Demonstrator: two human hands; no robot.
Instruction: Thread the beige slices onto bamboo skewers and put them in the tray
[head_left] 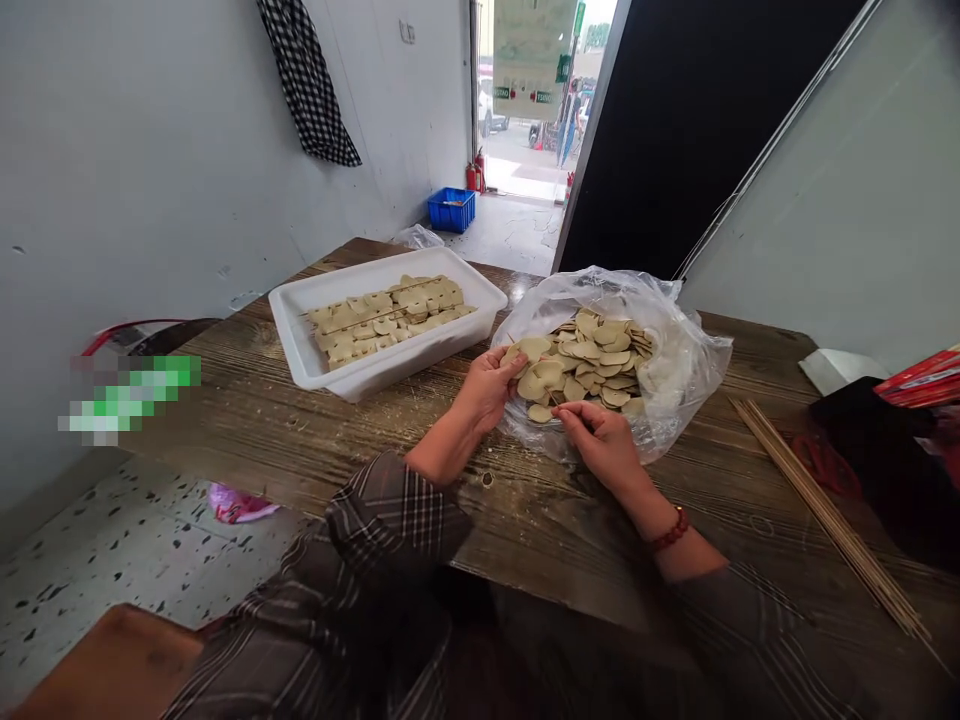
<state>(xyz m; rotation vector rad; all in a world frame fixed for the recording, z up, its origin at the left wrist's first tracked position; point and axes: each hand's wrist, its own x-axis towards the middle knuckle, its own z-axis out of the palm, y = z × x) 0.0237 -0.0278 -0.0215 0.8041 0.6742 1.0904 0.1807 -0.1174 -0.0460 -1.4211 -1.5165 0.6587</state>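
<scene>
My left hand (pixel 484 390) pinches thin, round beige slices (pixel 541 380) at the near left side of a clear plastic bag (pixel 686 385). Just to its right, my right hand (pixel 604 440) has its thumb and fingers pressed together on a thin wooden skewer (pixel 553 399), whose tip end meets the held slices. Most of the skewer is hidden. Inside the opened bag lies a heap of loose beige slices (pixel 600 355). Left of the bag, a white plastic tray (pixel 352 384) holds rows of skewered slices (pixel 390 320).
Several bare wooden skewers (pixel 825 510) lie in a bundle on the table (pixel 330 460), right of my arm. Beyond them are a black container (pixel 862 470) and red packets (pixel 922 375). A blue crate (pixel 451 210) stands on the floor near the doorway.
</scene>
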